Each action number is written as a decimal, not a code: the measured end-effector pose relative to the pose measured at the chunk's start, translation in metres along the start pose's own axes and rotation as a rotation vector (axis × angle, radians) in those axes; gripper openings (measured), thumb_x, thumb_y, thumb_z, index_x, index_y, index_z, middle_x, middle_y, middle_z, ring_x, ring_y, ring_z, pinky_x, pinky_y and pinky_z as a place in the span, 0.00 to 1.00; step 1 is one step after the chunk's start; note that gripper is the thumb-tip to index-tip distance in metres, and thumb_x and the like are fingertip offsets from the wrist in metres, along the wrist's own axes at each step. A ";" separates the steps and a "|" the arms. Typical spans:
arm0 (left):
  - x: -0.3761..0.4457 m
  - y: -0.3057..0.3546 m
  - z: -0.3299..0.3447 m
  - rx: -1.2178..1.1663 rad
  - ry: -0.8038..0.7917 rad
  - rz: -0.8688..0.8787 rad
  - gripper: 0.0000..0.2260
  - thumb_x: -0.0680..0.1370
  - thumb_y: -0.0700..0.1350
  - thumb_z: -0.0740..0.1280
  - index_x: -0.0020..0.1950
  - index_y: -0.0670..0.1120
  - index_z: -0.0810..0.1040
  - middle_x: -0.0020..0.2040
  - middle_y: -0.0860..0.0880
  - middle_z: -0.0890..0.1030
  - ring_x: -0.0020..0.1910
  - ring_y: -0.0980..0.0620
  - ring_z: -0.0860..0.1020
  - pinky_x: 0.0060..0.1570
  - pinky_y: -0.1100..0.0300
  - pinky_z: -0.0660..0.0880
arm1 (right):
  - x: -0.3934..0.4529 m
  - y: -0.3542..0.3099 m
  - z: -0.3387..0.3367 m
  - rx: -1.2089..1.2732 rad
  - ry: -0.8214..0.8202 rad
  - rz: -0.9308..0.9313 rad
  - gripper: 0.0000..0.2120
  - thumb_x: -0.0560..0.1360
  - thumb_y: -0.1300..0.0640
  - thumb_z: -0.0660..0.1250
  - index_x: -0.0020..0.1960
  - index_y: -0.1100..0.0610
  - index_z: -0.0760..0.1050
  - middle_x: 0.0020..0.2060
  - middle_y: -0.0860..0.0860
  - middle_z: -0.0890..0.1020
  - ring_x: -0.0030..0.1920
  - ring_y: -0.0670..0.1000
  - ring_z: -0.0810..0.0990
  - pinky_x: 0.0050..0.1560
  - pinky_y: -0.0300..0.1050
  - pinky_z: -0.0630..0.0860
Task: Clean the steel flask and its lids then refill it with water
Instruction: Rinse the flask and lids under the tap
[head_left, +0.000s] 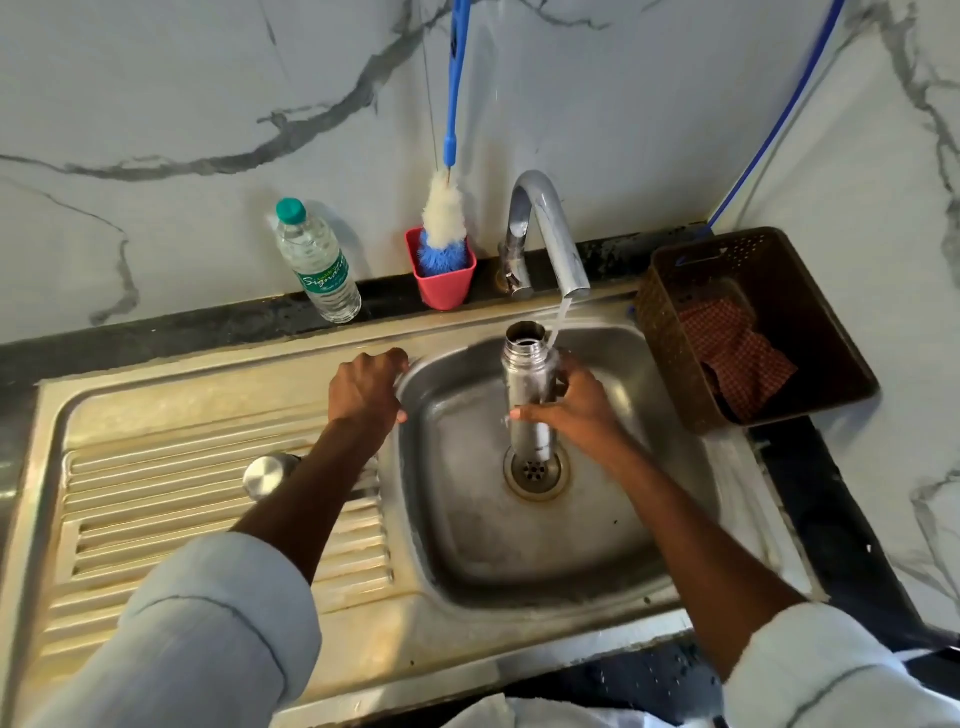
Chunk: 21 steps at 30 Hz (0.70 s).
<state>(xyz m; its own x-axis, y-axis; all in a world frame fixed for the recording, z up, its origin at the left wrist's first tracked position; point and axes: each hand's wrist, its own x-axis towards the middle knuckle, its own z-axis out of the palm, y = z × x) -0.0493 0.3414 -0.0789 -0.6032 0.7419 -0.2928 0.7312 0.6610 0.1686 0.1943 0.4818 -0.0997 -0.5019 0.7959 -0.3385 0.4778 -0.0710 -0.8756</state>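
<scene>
My right hand (576, 408) grips the steel flask (527, 379) upright over the sink basin (467, 519), its mouth open. Water runs from the tap (545, 228) and falls just right of the flask's mouth, along its shoulder. My left hand (366, 387) rests curled on the basin's left rim and holds nothing that I can see. A steel lid (267, 475) stands on the ribbed drainboard (156, 493), partly hidden behind my left forearm.
A bottle brush (441, 223) stands in a pink cup (444, 283) behind the sink, next to a plastic water bottle (317, 265). A brown basket (753, 322) with a checked cloth (732, 353) sits to the right of the basin.
</scene>
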 end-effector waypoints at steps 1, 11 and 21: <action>0.000 0.000 -0.001 0.000 0.002 -0.001 0.32 0.66 0.47 0.84 0.68 0.54 0.77 0.56 0.42 0.84 0.55 0.37 0.80 0.49 0.50 0.75 | 0.000 -0.001 -0.003 0.018 0.007 0.005 0.34 0.60 0.58 0.85 0.61 0.45 0.76 0.52 0.44 0.85 0.51 0.44 0.84 0.52 0.43 0.81; -0.001 0.004 -0.006 0.015 -0.014 -0.010 0.32 0.64 0.48 0.85 0.66 0.54 0.79 0.57 0.41 0.83 0.56 0.36 0.80 0.52 0.48 0.77 | -0.029 0.018 -0.013 0.102 -0.095 0.070 0.34 0.61 0.62 0.84 0.64 0.48 0.77 0.54 0.47 0.85 0.53 0.48 0.84 0.56 0.49 0.82; -0.007 0.006 -0.011 0.035 -0.005 0.014 0.31 0.65 0.46 0.85 0.66 0.52 0.80 0.57 0.39 0.83 0.56 0.34 0.81 0.53 0.47 0.78 | -0.037 0.013 -0.009 1.049 -0.077 0.656 0.29 0.72 0.46 0.76 0.66 0.60 0.77 0.54 0.59 0.83 0.54 0.61 0.83 0.55 0.59 0.82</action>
<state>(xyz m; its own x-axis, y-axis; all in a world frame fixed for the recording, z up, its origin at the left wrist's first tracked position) -0.0440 0.3419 -0.0657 -0.5912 0.7506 -0.2953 0.7503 0.6461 0.1402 0.2257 0.4574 -0.0952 -0.4436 0.3937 -0.8051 -0.1357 -0.9175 -0.3739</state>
